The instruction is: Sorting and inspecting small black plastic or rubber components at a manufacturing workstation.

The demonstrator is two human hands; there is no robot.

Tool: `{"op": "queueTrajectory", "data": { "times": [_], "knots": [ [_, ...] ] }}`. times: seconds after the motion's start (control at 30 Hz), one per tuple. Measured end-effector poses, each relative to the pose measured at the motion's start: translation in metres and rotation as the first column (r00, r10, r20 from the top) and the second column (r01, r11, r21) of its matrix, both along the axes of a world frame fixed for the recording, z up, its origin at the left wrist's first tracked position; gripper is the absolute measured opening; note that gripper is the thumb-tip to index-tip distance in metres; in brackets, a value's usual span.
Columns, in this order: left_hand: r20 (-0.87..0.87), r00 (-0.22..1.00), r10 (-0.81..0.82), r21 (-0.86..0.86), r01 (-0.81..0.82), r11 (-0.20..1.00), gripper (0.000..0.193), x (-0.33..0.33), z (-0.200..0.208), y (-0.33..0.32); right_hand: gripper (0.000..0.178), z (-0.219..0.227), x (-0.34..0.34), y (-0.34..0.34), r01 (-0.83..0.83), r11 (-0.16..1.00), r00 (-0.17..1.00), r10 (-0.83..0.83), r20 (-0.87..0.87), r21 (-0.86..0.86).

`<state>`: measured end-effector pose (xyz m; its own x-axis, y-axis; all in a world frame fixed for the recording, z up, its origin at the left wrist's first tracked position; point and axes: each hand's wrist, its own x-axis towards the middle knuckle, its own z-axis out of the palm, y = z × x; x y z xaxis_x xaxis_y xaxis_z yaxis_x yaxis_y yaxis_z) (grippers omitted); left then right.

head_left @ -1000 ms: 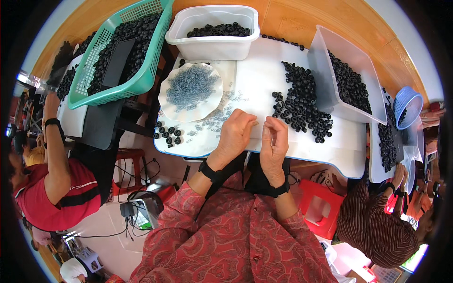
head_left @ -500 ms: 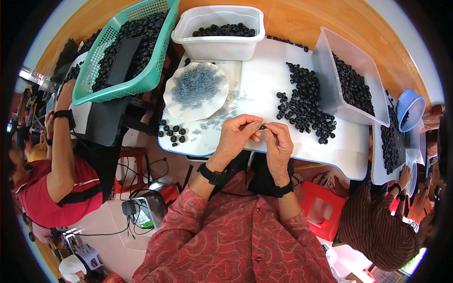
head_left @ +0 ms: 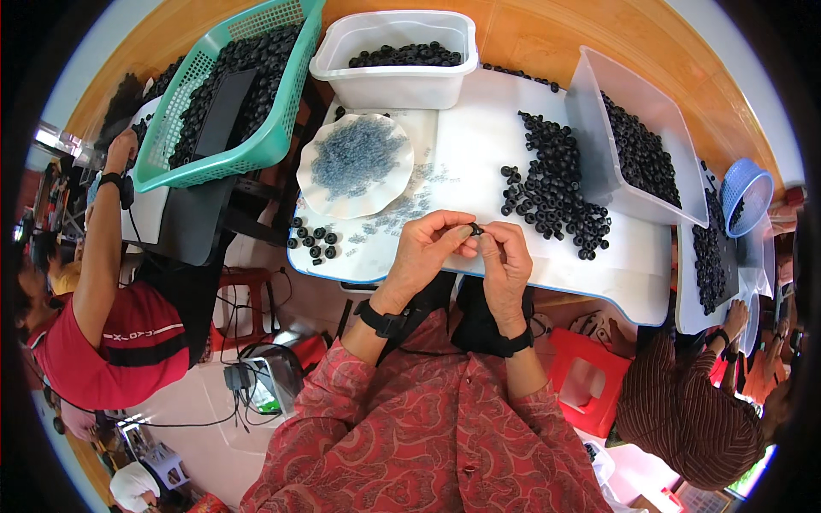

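Bringing your fingertips together is the main change: a second ago your two hands stand apart, with no black piece visible between them, and now they meet around one small round black piece (head_left: 476, 230). It sits near the middle of the frame, above the front edge of the white table (head_left: 479, 145). Between half a second ago and now, your hands barely shift, so the work in hand reads, in my judgement, as close handling of this single piece.

Your left hand (head_left: 428, 248) pinches narrowly, thumb and forefinger closed on the piece. Your right hand (head_left: 506, 256) has its thumb and fingertips drawn in at the other side; you have them against or just beside the piece, but I cannot tell whether they grip it. The fingers hide much of it, so its finer detail is unclear too.

Left of centre, you have a white plate with a wavy rim (head_left: 333, 203) bearing a heap of tiny blue-grey translucent pieces (head_left: 357, 158), more of them strewn beside it. Below the plate, near the table's left corner, lies a small cluster of black round pieces (head_left: 318, 232). Right of centre you have a loose black heap (head_left: 552, 175), next to a tilted translucent plastic bin (head_left: 596, 179) with more black pieces inside.
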<state>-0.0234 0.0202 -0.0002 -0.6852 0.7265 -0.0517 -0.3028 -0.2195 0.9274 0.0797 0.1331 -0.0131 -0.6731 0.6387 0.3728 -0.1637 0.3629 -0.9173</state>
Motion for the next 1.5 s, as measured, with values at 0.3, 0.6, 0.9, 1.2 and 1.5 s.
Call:
{"op": "queueTrajectory", "data": {
  "times": [0.3, 0.6, 0.9, 1.2, 1.5],
  "knots": [
    [-0.001, 1.000, -0.005, -0.016, 0.005, 1.000, 0.019, -0.002, -0.005, 0.000, 0.009, 0.002, 0.001, 0.000, -0.028, 0.999, 1.000, 0.028, -0.002, -0.023],
    [0.103, 0.988, -0.117, 0.046, 0.113, 0.993, 0.017, -0.007, -0.014, -0.001, 0.009, 0.006, 0.009, 0.017, -0.194, 0.951, 0.980, 0.197, -0.013, -0.242],
    [0.058, 0.979, -0.197, 0.045, 0.195, 0.980, 0.016, -0.013, -0.017, -0.005, 0.007, 0.001, 0.010, 0.025, -0.264, 0.919, 0.962, 0.272, -0.014, -0.294],
    [0.062, 0.995, -0.082, 0.011, 0.081, 0.997, 0.020, 0.000, -0.013, 0.000, 0.007, 0.003, 0.006, 0.014, -0.173, 0.953, 0.984, 0.175, -0.014, -0.247],
    [-0.018, 0.999, -0.045, 0.041, 0.046, 0.998, 0.027, 0.013, 0.001, 0.006, 0.009, -0.001, 0.008, 0.019, -0.202, 0.929, 0.979, 0.199, -0.043, -0.311]
  ]
}}
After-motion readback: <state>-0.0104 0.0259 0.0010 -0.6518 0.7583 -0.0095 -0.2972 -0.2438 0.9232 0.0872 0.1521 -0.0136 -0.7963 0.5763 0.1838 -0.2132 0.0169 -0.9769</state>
